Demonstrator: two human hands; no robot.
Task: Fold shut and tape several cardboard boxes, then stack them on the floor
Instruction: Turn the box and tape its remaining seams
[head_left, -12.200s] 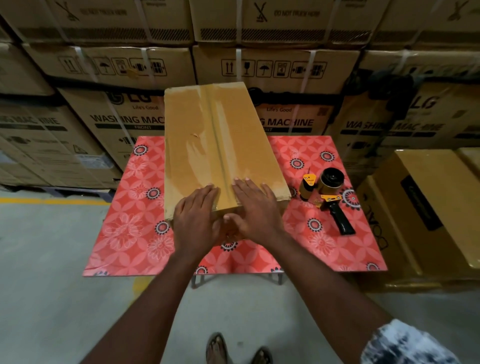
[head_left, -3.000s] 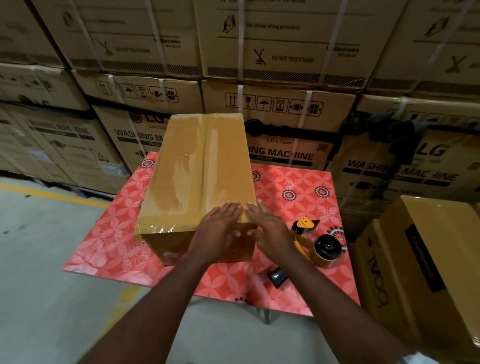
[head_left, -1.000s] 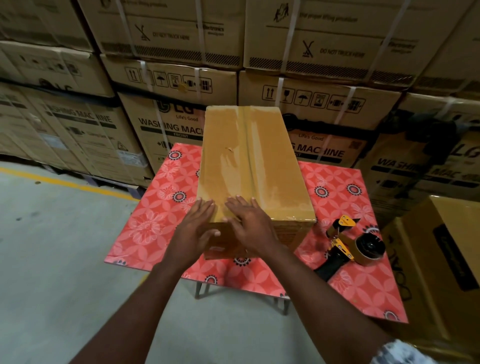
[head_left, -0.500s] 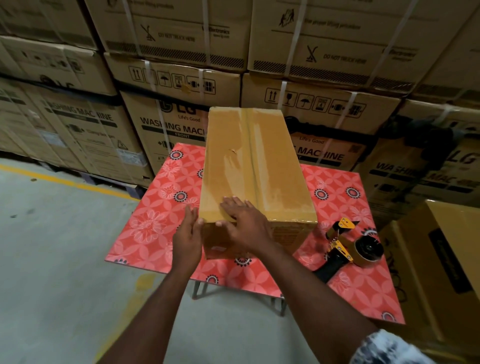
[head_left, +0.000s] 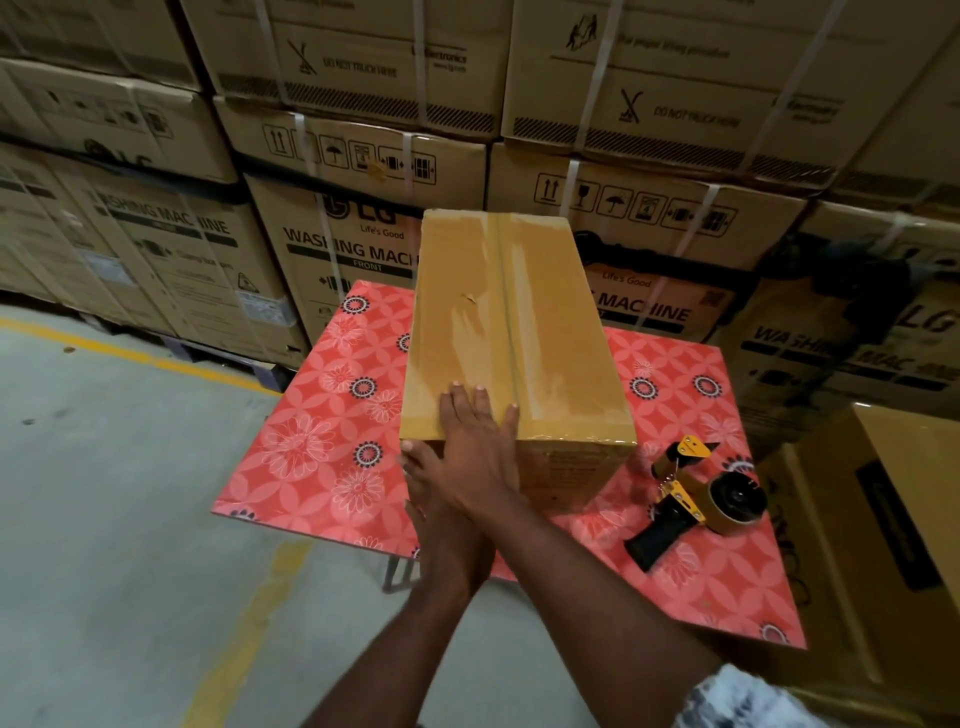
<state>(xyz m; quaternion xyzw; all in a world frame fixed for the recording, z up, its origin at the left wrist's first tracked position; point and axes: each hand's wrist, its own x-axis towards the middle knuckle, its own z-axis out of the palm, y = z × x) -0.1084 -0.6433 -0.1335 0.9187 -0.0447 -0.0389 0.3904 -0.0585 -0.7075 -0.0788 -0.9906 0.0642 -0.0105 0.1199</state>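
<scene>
A long brown cardboard box lies closed on the red flowered table, with glossy tape along its top seam and over its near edge. My right hand lies flat, fingers spread, on the near left part of the box top. My left hand crosses under the right wrist and presses against the box's near end face, its fingertips at the near left corner. Much of it is hidden by the right hand. A yellow and black tape dispenser rests on the table, right of the box.
Large strapped washing-machine cartons form a wall right behind the table. Another brown carton stands on the floor against the table's right side. Grey concrete floor with a yellow line lies to the left and in front.
My left hand has slid from the box's left near corner onto the near end face, under my right wrist. My right hand has stayed on the top edge. The box has not moved.
</scene>
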